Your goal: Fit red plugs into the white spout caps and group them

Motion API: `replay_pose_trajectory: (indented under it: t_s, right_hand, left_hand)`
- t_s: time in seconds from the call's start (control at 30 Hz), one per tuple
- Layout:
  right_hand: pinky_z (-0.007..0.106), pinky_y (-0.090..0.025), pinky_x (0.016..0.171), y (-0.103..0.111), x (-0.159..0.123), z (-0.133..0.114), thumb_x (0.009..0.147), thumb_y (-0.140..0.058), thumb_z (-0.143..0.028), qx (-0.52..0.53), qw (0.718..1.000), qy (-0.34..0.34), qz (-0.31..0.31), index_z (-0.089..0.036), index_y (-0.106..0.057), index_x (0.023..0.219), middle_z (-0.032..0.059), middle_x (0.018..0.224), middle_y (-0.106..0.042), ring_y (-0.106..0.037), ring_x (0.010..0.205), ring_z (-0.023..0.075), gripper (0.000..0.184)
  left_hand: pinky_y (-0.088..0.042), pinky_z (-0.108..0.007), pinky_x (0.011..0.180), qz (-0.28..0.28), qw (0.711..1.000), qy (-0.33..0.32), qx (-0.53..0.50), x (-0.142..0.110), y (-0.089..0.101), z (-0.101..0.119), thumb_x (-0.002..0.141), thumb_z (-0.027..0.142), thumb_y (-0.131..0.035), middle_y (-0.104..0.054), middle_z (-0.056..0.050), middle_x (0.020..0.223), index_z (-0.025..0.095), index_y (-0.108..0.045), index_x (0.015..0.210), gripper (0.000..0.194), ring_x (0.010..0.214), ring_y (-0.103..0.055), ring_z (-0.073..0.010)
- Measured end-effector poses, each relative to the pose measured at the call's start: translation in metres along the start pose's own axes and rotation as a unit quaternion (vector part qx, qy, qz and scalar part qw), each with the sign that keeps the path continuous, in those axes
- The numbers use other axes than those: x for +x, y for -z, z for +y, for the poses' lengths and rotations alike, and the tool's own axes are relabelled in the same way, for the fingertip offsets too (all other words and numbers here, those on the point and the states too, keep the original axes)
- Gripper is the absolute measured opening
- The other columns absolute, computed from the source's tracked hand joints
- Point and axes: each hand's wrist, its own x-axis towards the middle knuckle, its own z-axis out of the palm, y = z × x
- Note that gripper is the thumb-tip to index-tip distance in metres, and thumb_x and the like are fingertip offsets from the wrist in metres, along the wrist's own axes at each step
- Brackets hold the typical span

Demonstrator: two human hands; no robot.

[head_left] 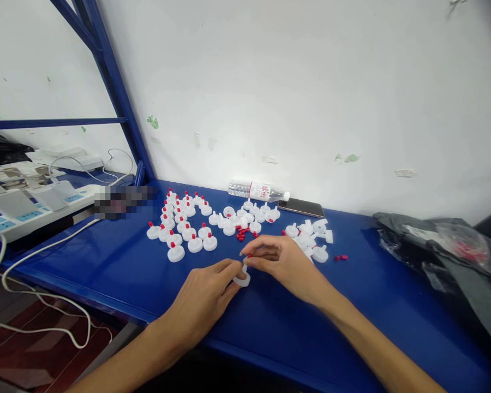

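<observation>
My left hand point(213, 286) grips a white nozzle cap point(242, 280) by its wide round base, just above the blue table. My right hand point(280, 265) pinches a small red tip cap point(249, 255) at the top of that nozzle. Whether the red piece is fully seated cannot be made out. Beyond my hands lies a small pile of loose red tip caps point(240, 233). White nozzle caps without red tips point(255, 226) are heaped around it. To the left stand several white nozzle caps with red tips point(175, 252), mostly upright in rough rows.
A clear plastic bottle point(259, 191) lies along the wall beside a dark phone point(301, 207). More white caps point(319, 253) sit right of my right hand. A grey plastic bag point(429, 245) covers the right end; a power strip point(36, 213) and white cables occupy the left.
</observation>
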Motion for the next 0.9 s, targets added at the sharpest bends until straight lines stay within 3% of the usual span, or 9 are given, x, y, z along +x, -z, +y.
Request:
replay_pose_trajectory:
  t_s: [0.2,0.33,0.47,0.53,0.63,0.77,0.83,0.9]
  right_hand:
    - [0.029,-0.057,0.082,-0.004,-0.001,0.0,0.085,-0.071,-0.013,-0.01,1.0,0.022,-0.016,-0.021,-0.075,0.089,-0.0002,0.087,-0.076,-0.074,0.085,0.0175,0.01]
    - [0.027,-0.056,0.079,-0.003,-0.002,-0.001,0.086,-0.07,-0.01,-0.078,0.996,0.046,0.013,-0.023,-0.076,0.091,-0.0013,0.089,-0.075,-0.072,0.084,0.0156,0.015]
    - [0.028,-0.054,0.077,-0.004,-0.003,-0.001,0.087,-0.067,-0.006,-0.195,0.973,0.103,0.063,-0.023,-0.076,0.087,-0.0002,0.091,-0.074,-0.069,0.081,0.0144,0.019]
    - [0.029,-0.054,0.079,-0.006,-0.002,-0.001,0.087,-0.067,-0.006,-0.219,0.966,0.116,0.068,-0.023,-0.075,0.088,0.0003,0.092,-0.074,-0.069,0.081,0.0146,0.019]
    - [0.03,-0.055,0.082,-0.007,-0.002,0.0,0.087,-0.069,-0.009,-0.186,0.978,0.084,0.051,-0.023,-0.075,0.099,0.0004,0.094,-0.075,-0.07,0.085,0.0158,0.019]
    - [0.031,-0.055,0.083,-0.003,-0.001,-0.003,0.088,-0.071,-0.021,-0.127,0.99,0.052,0.026,-0.025,-0.073,0.109,0.0015,0.105,-0.076,-0.071,0.091,0.0177,0.021]
    - [0.032,-0.055,0.084,0.001,-0.001,-0.006,0.094,-0.065,-0.032,-0.109,0.99,0.057,0.061,-0.025,-0.072,0.109,0.0033,0.108,-0.075,-0.07,0.093,0.0186,0.018]
    - [0.033,-0.055,0.084,0.005,0.0,-0.008,0.099,-0.057,-0.039,-0.091,0.987,0.057,0.116,-0.023,-0.071,0.107,0.0053,0.108,-0.075,-0.071,0.092,0.019,0.023]
  left_hand:
    - [-0.048,-0.022,0.071,0.005,1.0,-0.01,-0.023,0.001,0.003,0.002,0.096,0.017,-0.065,-0.074,0.005,0.105,0.026,-0.067,0.102,0.011,0.078,-0.07,-0.0118]
    - [-0.049,-0.022,0.066,0.003,1.0,-0.013,-0.02,0.001,0.003,0.002,0.098,0.022,-0.064,-0.072,0.004,0.122,0.029,-0.07,0.108,0.013,0.063,-0.064,-0.0081]
    - [-0.05,-0.025,0.062,0.032,0.999,-0.006,-0.002,0.0,0.001,0.002,0.1,0.028,-0.058,-0.061,0.001,0.14,0.033,-0.072,0.113,0.02,0.055,-0.058,-0.0051]
    - [-0.05,-0.024,0.061,0.047,0.999,-0.007,-0.016,-0.001,0.001,0.003,0.1,0.023,-0.053,-0.064,-0.001,0.132,0.031,-0.073,0.114,0.025,0.057,-0.059,-0.0056]
    - [-0.049,-0.023,0.058,0.048,0.997,-0.039,-0.037,-0.004,0.005,0.007,0.099,0.017,-0.05,-0.07,-0.002,0.113,0.028,-0.07,0.122,0.033,0.058,-0.06,-0.007]
    - [-0.056,-0.027,0.073,-0.006,0.994,-0.109,-0.006,-0.009,0.012,0.016,0.098,0.018,-0.05,-0.072,-0.004,0.124,0.028,-0.067,0.129,0.037,0.094,-0.074,-0.0167]
    - [-0.058,-0.033,0.083,-0.054,0.991,-0.121,0.025,-0.008,0.014,0.019,0.098,0.023,-0.051,-0.069,-0.002,0.135,0.03,-0.066,0.131,0.037,0.112,-0.072,-0.0225]
    - [-0.06,-0.04,0.087,-0.079,0.991,-0.095,0.057,-0.006,0.012,0.021,0.1,0.028,-0.05,-0.067,-0.001,0.139,0.031,-0.066,0.131,0.035,0.115,-0.071,-0.0257]
